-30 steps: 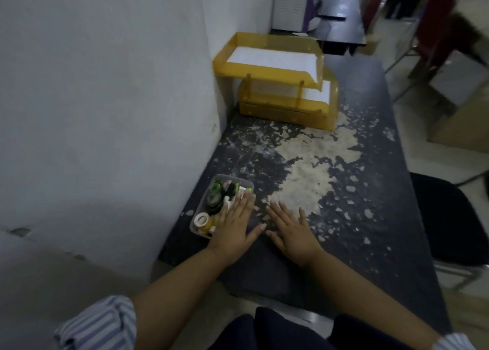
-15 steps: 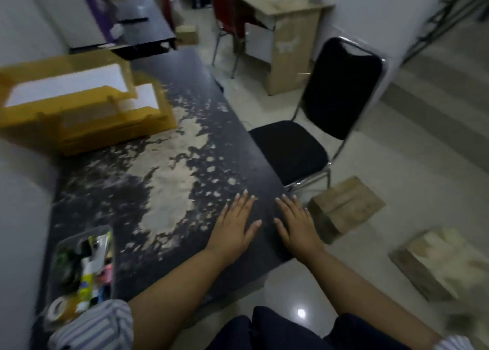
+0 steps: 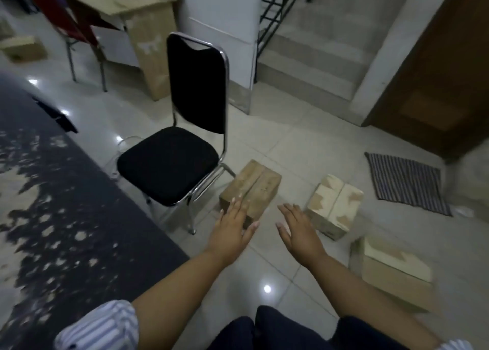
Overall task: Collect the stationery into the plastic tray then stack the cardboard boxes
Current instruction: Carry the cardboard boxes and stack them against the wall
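The left grip, a bare hand, is open: fingers straight and slightly spread, palm down, holding nothing. The right grip is open in the same way and holds nothing, just beside the left. Both hang over the tiled floor, past the edge of a dark, worn surface on the left.

The left fingertips overlap a brown cardboard box in this view; whether they touch it cannot be told. That box sits on the floor, just beside the metal legs of a black chair. A paler cardboard box sits near it, ahead of the right grip. A third cardboard box, blurred, lies on the floor to the right of the right forearm.

A striped mat lies farther right, near a brown door. A striped sleeve covers the left upper arm.
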Action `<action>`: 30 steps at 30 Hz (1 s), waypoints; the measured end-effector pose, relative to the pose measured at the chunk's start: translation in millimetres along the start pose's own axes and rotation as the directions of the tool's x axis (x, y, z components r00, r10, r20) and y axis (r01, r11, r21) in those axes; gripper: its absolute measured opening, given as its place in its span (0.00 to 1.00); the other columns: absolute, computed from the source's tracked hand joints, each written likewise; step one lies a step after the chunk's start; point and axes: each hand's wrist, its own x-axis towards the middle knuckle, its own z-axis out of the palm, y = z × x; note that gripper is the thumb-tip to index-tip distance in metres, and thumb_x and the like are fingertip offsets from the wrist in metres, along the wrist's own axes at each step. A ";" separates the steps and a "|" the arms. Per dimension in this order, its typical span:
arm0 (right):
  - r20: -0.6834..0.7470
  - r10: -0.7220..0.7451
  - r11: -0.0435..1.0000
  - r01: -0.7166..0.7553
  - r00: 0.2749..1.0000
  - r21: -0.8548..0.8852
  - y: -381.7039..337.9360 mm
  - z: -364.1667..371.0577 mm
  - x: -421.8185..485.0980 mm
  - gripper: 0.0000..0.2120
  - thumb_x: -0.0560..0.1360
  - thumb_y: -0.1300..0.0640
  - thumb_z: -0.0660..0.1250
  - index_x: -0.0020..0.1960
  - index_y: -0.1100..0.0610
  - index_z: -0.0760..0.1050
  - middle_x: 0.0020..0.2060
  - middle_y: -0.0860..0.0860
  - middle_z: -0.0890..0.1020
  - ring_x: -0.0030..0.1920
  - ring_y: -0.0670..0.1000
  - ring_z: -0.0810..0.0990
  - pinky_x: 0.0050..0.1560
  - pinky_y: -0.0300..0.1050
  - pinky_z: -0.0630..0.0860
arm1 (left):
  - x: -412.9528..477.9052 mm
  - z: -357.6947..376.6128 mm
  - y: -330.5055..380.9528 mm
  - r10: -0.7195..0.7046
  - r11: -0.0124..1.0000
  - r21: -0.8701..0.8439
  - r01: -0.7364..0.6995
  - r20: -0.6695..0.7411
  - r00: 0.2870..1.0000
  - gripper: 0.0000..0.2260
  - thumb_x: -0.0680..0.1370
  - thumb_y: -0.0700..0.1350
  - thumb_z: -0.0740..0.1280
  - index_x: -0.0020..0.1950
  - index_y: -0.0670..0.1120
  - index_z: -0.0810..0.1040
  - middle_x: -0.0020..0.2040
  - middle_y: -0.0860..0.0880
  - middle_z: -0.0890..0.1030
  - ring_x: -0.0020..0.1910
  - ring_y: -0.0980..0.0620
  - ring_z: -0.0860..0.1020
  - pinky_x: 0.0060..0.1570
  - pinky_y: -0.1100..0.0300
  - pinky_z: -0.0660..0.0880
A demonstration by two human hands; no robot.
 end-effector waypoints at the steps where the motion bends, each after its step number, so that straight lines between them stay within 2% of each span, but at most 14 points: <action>1: -0.006 0.007 1.000 -0.007 1.000 0.003 8.7 -4.6 2.5 0.23 0.81 0.48 0.54 0.74 0.52 0.58 0.74 0.50 0.61 0.76 0.51 0.53 0.74 0.49 0.54 | 8.4 2.7 6.5 0.000 1.000 -0.016 0.000 0.008 1.000 0.28 0.81 0.56 0.52 0.78 0.49 0.49 0.79 0.52 0.47 0.77 0.55 0.43 0.75 0.54 0.43; 7: -0.020 0.062 0.996 -0.060 0.998 0.060 57.2 -34.3 34.7 0.21 0.81 0.50 0.55 0.72 0.54 0.61 0.72 0.51 0.65 0.74 0.52 0.59 0.74 0.48 0.57 | 62.7 21.6 38.3 -0.040 0.997 -0.070 0.043 0.037 0.998 0.28 0.81 0.57 0.52 0.78 0.49 0.50 0.79 0.51 0.48 0.77 0.54 0.46 0.75 0.53 0.46; 12: -0.021 0.063 0.994 -0.060 0.998 0.095 75.5 -39.7 72.8 0.20 0.80 0.52 0.56 0.71 0.56 0.64 0.68 0.53 0.69 0.70 0.51 0.64 0.70 0.43 0.59 | 105.5 26.3 39.6 -0.086 0.990 -0.104 0.095 0.082 0.993 0.28 0.80 0.58 0.52 0.78 0.49 0.49 0.79 0.50 0.49 0.78 0.52 0.47 0.75 0.50 0.48; 17: 0.000 0.065 0.993 -0.064 0.998 0.101 86.6 -29.6 121.7 0.20 0.80 0.52 0.56 0.71 0.57 0.64 0.69 0.53 0.69 0.70 0.52 0.64 0.71 0.48 0.62 | 155.4 27.3 29.8 -0.118 0.984 -0.116 0.132 0.120 0.986 0.27 0.80 0.57 0.52 0.77 0.51 0.52 0.79 0.49 0.51 0.78 0.49 0.50 0.74 0.44 0.55; 21: 0.018 0.079 0.991 -0.081 0.997 0.105 97.1 -16.5 167.1 0.20 0.80 0.53 0.56 0.71 0.57 0.64 0.68 0.54 0.69 0.70 0.52 0.65 0.70 0.47 0.63 | 194.4 29.6 15.5 -0.149 0.978 -0.128 0.167 0.137 0.979 0.27 0.81 0.57 0.52 0.78 0.49 0.52 0.79 0.49 0.50 0.78 0.50 0.47 0.75 0.45 0.50; 24: 0.027 0.081 0.989 -0.084 0.996 0.120 110.8 1.1 206.6 0.20 0.80 0.54 0.57 0.70 0.58 0.65 0.67 0.55 0.71 0.68 0.53 0.67 0.68 0.46 0.64 | 229.4 38.9 -1.6 -0.171 0.972 -0.142 0.189 0.127 0.977 0.26 0.81 0.55 0.53 0.78 0.51 0.52 0.79 0.50 0.50 0.78 0.51 0.48 0.75 0.45 0.51; 30: 0.060 0.056 0.982 -0.066 0.997 0.176 143.8 46.6 265.6 0.19 0.79 0.56 0.59 0.69 0.59 0.66 0.65 0.55 0.72 0.67 0.54 0.68 0.68 0.45 0.64 | 281.8 91.7 -39.1 -0.214 0.972 -0.062 0.226 0.163 0.963 0.24 0.82 0.55 0.51 0.77 0.55 0.52 0.79 0.53 0.47 0.78 0.51 0.45 0.75 0.44 0.49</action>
